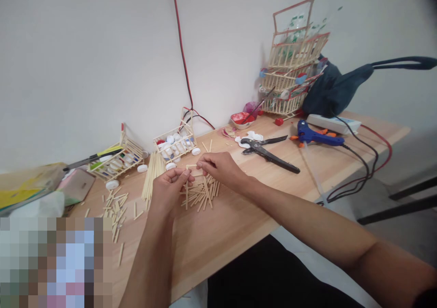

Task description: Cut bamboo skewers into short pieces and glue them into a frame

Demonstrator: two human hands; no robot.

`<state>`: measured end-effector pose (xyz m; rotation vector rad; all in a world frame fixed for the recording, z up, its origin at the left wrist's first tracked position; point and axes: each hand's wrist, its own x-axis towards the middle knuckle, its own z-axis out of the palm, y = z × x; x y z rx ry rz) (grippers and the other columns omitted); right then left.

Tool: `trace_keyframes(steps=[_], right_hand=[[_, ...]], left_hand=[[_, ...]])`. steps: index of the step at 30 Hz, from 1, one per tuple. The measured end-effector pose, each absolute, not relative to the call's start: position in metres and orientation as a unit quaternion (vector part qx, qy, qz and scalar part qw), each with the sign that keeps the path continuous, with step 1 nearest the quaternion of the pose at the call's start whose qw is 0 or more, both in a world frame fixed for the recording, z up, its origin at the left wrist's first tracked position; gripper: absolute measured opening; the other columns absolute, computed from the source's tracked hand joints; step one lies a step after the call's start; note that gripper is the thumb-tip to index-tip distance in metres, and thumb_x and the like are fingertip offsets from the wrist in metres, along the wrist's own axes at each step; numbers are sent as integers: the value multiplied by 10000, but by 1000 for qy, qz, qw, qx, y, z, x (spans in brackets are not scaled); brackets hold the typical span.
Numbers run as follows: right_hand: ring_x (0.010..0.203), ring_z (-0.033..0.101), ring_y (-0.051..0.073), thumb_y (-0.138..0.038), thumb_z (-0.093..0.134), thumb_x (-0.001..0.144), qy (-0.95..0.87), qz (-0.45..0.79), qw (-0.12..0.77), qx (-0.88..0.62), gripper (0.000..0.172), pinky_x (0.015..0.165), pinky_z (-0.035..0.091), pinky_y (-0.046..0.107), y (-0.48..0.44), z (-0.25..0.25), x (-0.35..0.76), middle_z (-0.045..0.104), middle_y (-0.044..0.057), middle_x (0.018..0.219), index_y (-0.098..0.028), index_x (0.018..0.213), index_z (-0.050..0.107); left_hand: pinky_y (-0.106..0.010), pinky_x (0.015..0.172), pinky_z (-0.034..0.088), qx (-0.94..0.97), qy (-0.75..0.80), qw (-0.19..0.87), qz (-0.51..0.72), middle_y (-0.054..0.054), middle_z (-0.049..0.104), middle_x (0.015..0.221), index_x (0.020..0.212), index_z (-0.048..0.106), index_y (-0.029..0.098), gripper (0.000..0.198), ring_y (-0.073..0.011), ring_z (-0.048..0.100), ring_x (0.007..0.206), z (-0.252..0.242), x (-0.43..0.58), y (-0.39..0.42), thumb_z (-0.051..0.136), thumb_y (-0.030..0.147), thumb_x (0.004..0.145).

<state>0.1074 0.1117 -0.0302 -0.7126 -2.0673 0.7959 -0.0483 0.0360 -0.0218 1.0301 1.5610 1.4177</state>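
Observation:
Both hands meet over the table, pinching a small frame of thin wooden sticks (194,167). My left hand (170,183) is closed on its left corner, thumb against fingertips. At the opposite corner, my right hand (220,168) grips with bent fingers that partly cover the joint. Two legs of the frame seem to point down towards me. Just beneath lies a loose pile of short wooden sticks (201,196), partly hidden by the hands. Longer sticks (153,176) lie in a bundle beyond my left hand, and cut pieces (116,208) are scattered further left.
Two stick carts (118,158) (177,148) with white wheels stand along the wall. Black-handled cutters (269,155), a blue glue gun (317,137), a red paint dish (241,120) and a power strip (332,123) lie to the right. Stacked stick carts (290,67) rise behind.

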Motion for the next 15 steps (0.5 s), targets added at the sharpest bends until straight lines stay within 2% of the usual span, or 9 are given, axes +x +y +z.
trace_keyframes(steps=[15], right_hand=[[604,547,77,-157,522,873,-814,317,395,-283,194,614,352,188,112,-30,107,648,-20,640,-149,739,663]], left_hand=[[-191,480,336,406,612,393,553,-42,656,633,657,670,133,370,-96,522,537,-20,-48,36,820,450,539]])
